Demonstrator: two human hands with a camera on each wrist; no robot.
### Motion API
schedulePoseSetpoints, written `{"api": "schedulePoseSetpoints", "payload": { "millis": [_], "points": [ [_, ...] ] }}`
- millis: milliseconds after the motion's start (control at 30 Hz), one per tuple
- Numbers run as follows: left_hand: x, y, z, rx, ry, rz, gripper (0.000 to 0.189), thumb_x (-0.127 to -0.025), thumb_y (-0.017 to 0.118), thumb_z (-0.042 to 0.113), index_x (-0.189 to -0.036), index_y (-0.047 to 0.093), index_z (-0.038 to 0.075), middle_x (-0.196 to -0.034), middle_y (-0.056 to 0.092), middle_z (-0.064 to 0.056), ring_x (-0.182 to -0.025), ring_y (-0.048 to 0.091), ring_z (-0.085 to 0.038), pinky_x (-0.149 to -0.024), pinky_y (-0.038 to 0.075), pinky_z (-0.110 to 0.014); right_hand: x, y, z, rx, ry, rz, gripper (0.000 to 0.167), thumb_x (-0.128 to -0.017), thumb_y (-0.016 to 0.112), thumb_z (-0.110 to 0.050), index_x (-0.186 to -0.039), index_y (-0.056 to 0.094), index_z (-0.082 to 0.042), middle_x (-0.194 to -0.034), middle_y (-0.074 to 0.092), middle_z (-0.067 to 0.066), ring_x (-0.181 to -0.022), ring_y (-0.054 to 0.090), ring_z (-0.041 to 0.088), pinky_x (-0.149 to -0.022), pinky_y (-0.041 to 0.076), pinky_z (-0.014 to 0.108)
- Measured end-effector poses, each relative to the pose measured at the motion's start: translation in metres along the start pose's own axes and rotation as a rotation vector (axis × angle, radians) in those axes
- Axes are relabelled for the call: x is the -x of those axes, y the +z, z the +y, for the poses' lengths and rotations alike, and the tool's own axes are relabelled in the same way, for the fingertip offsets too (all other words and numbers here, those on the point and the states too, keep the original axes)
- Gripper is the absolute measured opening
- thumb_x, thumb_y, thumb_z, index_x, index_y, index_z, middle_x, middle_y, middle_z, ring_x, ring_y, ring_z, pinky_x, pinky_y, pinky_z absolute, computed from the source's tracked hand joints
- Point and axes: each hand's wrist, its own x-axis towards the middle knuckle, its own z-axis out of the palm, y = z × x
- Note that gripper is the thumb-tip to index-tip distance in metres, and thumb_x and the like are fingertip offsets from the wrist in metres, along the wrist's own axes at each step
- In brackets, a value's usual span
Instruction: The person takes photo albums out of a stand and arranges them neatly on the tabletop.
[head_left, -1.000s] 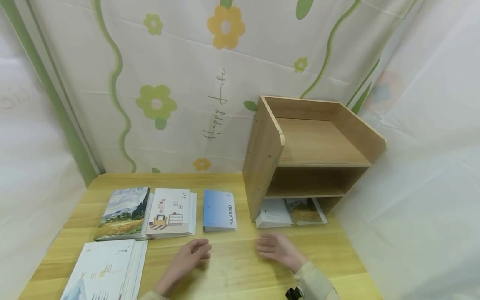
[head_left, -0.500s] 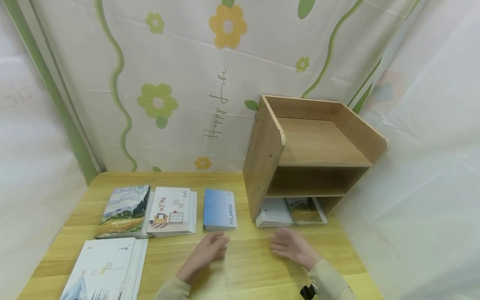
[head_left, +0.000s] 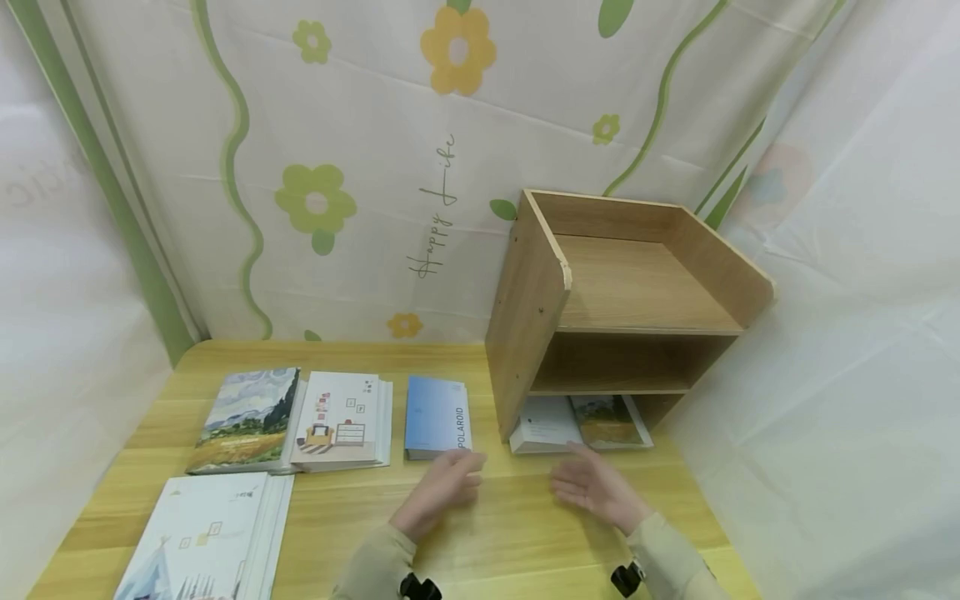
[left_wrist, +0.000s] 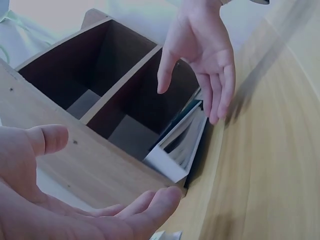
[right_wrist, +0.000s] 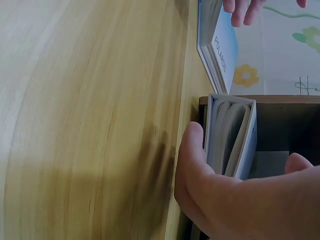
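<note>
Left hand (head_left: 444,486) and right hand (head_left: 602,490) apart above the table (head_left: 517,554), fingers loosely extended. Blue book (head_left: 435,412) at the left hand's 12 o'clock; contact cannot be told. From the right hand, 2 books in the wooden shelf's (head_left: 523,321) bottom compartment: white book (head_left: 543,423) at 11 o'clock, landscape book (head_left: 603,421) at 12.
</note>
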Motion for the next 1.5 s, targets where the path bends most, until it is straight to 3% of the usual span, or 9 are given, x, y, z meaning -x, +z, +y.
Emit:
{"api": "schedulePoseSetpoints", "payload": {
  "millis": [667,900,1000,1100,1167,1233,1267,1333,1500],
  "points": [
    [-0.03,0.021,-0.009,0.11,-0.082,-0.005,0.093,-0.094,0.061,0.046,-0.143,0.019,-0.021,-0.141,0.035,-0.041,-0.127,0.04,-0.054,-0.102,0.04,-0.057,-0.007,-0.012,-0.004,-0.233,0.053,0.032,0.093,-0.102,0.051,-0.038,-0.145,-0.011,0.018,-0.149,0.006,0.042,-0.139,0.017,0.051,-0.113,0.029,0.048],
    [-0.038,0.024,-0.01,0.126,-0.1,-0.001,0.094,-0.094,0.062,0.045,-0.141,0.019,-0.024,-0.139,0.033,-0.044,-0.127,0.039,-0.055,-0.103,0.038,-0.059,-0.014,-0.017,-0.003,-0.247,0.024,0.067,0.086,-0.102,0.053,-0.035,-0.154,-0.007,0.0,-0.149,0.007,0.043,-0.137,0.02,0.054,-0.11,0.032,0.052],
    [-0.043,0.024,-0.011,0.135,-0.112,0.003,0.095,-0.093,0.064,0.045,-0.141,0.02,-0.023,-0.135,0.04,-0.043,-0.124,0.046,-0.051,-0.102,0.041,-0.057,-0.016,-0.019,-0.003,-0.262,0.026,0.076,0.085,-0.102,0.054,-0.033,-0.156,-0.005,-0.006,-0.149,0.007,0.043,-0.136,0.021,0.054,-0.11,0.033,0.053],
    [-0.049,0.025,-0.014,0.139,-0.127,0.003,0.086,-0.091,0.066,0.046,-0.139,0.033,-0.018,-0.11,0.056,-0.024,-0.095,0.058,-0.029,-0.091,0.049,-0.046,-0.018,-0.021,-0.004,-0.276,0.032,0.059,0.083,-0.103,0.051,-0.033,-0.155,-0.009,-0.006,-0.15,0.005,0.042,-0.137,0.02,0.053,-0.111,0.031,0.052],
    [-0.052,0.026,-0.016,0.144,-0.126,0.006,0.084,-0.09,0.067,0.046,-0.138,0.037,-0.017,-0.107,0.056,-0.02,-0.092,0.058,-0.026,-0.088,0.051,-0.046,-0.019,-0.023,-0.005,-0.282,0.042,0.05,0.082,-0.104,0.049,-0.032,-0.154,-0.01,-0.004,-0.15,0.005,0.041,-0.138,0.02,0.051,-0.112,0.03,0.051],
    [-0.056,0.027,-0.019,0.164,-0.125,-0.004,0.085,-0.09,0.067,0.045,-0.138,0.035,-0.017,-0.11,0.057,-0.025,-0.096,0.06,-0.032,-0.091,0.05,-0.047,-0.02,-0.024,-0.007,-0.289,0.045,0.044,0.082,-0.105,0.047,-0.03,-0.153,-0.013,-0.001,-0.15,0.006,0.041,-0.139,0.02,0.051,-0.112,0.03,0.051],
    [-0.057,0.027,-0.02,0.176,-0.123,-0.011,0.088,-0.09,0.067,0.044,-0.14,0.031,-0.019,-0.12,0.054,-0.033,-0.108,0.058,-0.04,-0.096,0.048,-0.051,-0.02,-0.024,-0.008,-0.295,0.05,0.046,0.082,-0.105,0.047,-0.03,-0.153,-0.012,0.0,-0.15,0.007,0.041,-0.139,0.02,0.05,-0.112,0.03,0.05],
    [-0.06,0.029,-0.022,0.184,-0.111,-0.023,0.095,-0.091,0.067,0.044,-0.141,0.023,-0.023,-0.133,0.04,-0.045,-0.123,0.046,-0.053,-0.101,0.042,-0.058,-0.021,-0.025,-0.009,-0.31,0.058,0.048,0.081,-0.105,0.047,-0.028,-0.152,-0.012,0.003,-0.15,0.009,0.04,-0.139,0.02,0.05,-0.112,0.031,0.05],
    [-0.069,0.034,-0.027,0.227,-0.105,-0.056,0.086,-0.094,0.064,0.04,-0.141,0.027,-0.022,-0.13,0.042,-0.043,-0.127,0.042,-0.052,-0.103,0.039,-0.058,-0.025,-0.026,-0.01,-0.352,0.069,0.037,0.076,-0.105,0.046,-0.024,-0.15,-0.005,0.009,-0.15,0.01,0.04,-0.14,0.018,0.048,-0.112,0.029,0.05]
  ]
}}
